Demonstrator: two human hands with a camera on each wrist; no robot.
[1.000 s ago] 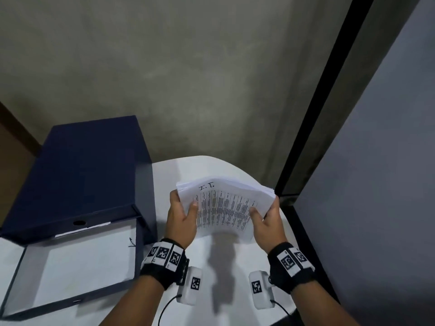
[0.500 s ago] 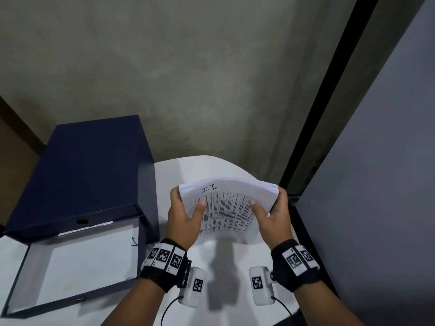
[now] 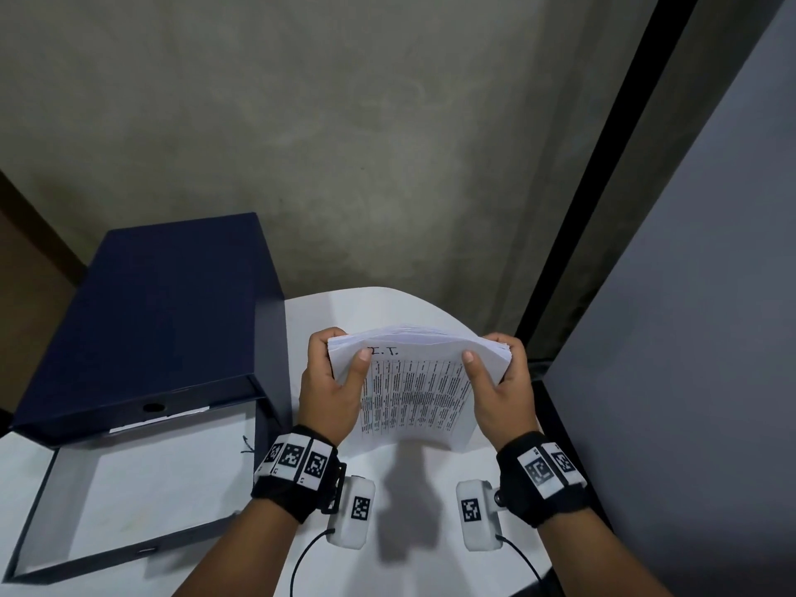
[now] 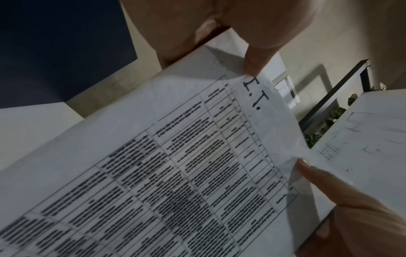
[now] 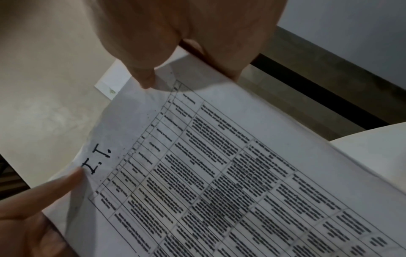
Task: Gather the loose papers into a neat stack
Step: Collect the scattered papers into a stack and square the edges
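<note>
Since a second ago, both hands have tipped the thick white printed paper stack (image 3: pixel 413 394) more upright above the white tabletop (image 3: pixel 430 480). Left hand (image 3: pixel 331 389) and right hand (image 3: pixel 499 394) grip its side edges, thumbs on front; bottom edge points straight down, dark blue box file (image 3: pixel 163 321) at the far-left corner.

A rough grey-green plastered wall (image 3: pixel 301 144) fills the upper part of the head view, mottled and dimly lit. To the right a black vertical frame strip (image 3: pixel 603 165) runs beside a smooth pale grey panel (image 3: pixel 710 295). Below stands a white round-edged table (image 3: pixel 366 303); at its left edge lies an open dark navy box file (image 3: pixel 163 321). A brown wooden strip (image 3: pixel 26 217) shows far left.
</note>
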